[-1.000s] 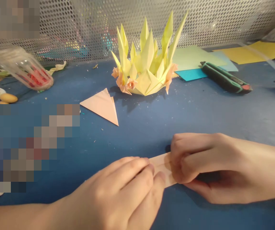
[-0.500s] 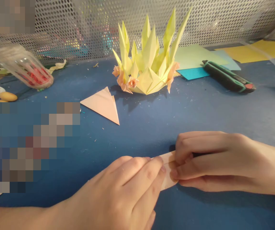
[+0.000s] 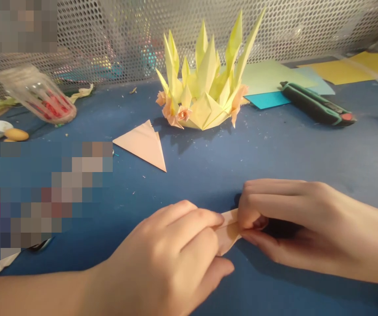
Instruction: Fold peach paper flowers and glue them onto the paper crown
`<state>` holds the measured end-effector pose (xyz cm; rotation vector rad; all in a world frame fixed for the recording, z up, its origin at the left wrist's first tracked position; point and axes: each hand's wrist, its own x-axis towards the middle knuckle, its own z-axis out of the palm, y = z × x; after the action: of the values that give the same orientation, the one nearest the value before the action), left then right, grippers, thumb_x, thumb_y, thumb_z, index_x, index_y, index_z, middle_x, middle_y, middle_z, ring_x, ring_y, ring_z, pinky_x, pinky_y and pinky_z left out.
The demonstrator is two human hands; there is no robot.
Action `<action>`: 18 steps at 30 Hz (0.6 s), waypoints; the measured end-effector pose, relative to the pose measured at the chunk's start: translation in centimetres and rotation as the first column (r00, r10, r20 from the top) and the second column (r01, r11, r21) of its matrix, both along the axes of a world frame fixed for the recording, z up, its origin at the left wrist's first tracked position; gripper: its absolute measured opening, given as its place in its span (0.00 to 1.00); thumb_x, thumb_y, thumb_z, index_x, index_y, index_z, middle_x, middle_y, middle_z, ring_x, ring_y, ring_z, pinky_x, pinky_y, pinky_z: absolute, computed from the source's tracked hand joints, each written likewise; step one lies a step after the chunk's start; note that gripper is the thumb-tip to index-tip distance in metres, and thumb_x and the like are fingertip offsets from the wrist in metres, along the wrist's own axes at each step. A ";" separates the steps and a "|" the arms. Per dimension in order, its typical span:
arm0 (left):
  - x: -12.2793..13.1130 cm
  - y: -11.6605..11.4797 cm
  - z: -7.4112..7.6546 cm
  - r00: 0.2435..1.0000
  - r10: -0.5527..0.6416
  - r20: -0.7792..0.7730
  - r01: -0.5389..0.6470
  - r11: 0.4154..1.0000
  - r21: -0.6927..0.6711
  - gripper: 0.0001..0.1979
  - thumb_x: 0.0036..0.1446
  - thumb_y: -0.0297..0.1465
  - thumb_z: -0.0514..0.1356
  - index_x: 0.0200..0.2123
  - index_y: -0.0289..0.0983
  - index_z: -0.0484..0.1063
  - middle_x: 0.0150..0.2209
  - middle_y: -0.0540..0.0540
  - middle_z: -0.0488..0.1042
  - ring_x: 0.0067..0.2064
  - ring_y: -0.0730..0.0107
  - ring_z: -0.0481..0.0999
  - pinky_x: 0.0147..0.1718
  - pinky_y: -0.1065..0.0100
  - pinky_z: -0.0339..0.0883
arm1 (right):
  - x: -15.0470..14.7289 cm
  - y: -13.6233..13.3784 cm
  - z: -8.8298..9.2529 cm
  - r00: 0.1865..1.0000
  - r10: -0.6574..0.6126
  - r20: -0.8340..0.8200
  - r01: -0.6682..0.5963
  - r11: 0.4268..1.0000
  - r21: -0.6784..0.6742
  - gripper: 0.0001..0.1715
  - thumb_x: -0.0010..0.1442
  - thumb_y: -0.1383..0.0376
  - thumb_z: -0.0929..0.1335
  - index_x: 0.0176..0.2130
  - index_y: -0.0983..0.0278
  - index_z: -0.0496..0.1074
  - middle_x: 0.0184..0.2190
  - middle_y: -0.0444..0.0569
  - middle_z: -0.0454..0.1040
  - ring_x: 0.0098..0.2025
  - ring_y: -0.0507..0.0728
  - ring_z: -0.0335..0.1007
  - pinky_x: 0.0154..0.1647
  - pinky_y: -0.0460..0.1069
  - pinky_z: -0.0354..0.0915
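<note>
Between my hands is a small piece of folded peach paper (image 3: 227, 235), most of it covered by my fingers. My left hand (image 3: 175, 250) lies over its left part, fingers bent down onto it and thumb sticking out below. At the paper's right end, my right hand (image 3: 294, 226) pinches it between thumb and curled fingers. Behind the left hand, a folded peach paper triangle (image 3: 145, 145) lies flat on the blue table (image 3: 205, 171). Farther back stands a yellow folded-paper crown (image 3: 205, 103) with tall points and small peach paper roses (image 3: 184, 115) along its base.
A clear jar (image 3: 40, 94) with red bits tilts at the left, near a white object with an orange tip (image 3: 16, 134). A dark green cutter (image 3: 317, 104) rests by blue (image 3: 268, 100), pale green (image 3: 271, 74) and yellow sheets (image 3: 353, 68). Perforated metal mesh (image 3: 126, 39) runs behind.
My right thumb has drawn down and tucked under the paper's edge. The left fingers have bent more over the paper, with the thumb now showing. The view has shifted slightly.
</note>
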<state>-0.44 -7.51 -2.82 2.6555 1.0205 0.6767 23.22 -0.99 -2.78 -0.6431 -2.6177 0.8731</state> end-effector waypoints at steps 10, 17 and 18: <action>0.1 0.6 -0.2 0.987 0.089 0.137 -0.073 0.990 -0.121 0.08 0.64 0.20 0.57 0.32 0.35 0.71 0.38 0.47 0.77 0.40 0.71 0.77 0.40 0.73 0.72 | -0.6 -0.3 0.2 0.997 -0.073 -0.036 0.071 0.996 -0.053 0.05 0.67 0.64 0.67 0.38 0.61 0.73 0.32 0.43 0.76 0.31 0.47 0.73 0.30 0.40 0.67; 0.3 0.5 0.0 0.981 0.175 0.078 -0.156 0.965 -0.212 0.10 0.67 0.23 0.53 0.35 0.36 0.71 0.45 0.44 0.74 0.47 0.71 0.77 0.50 0.73 0.72 | -0.6 -1.0 0.0 0.988 -0.153 -0.023 0.151 0.987 -0.062 0.06 0.68 0.62 0.67 0.38 0.59 0.75 0.32 0.42 0.75 0.28 0.46 0.72 0.27 0.40 0.64; 0.3 0.5 0.0 0.982 0.177 0.071 -0.158 0.964 -0.213 0.10 0.67 0.23 0.53 0.35 0.37 0.70 0.44 0.44 0.73 0.46 0.70 0.77 0.48 0.72 0.73 | -0.6 -1.1 0.0 0.987 -0.159 -0.028 0.157 0.986 -0.063 0.05 0.67 0.62 0.68 0.38 0.59 0.74 0.32 0.42 0.75 0.27 0.46 0.72 0.26 0.40 0.64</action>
<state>-0.18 -6.98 -2.84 2.3593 1.2289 0.6754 22.59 -2.05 -2.80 -0.8325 -2.4794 0.9089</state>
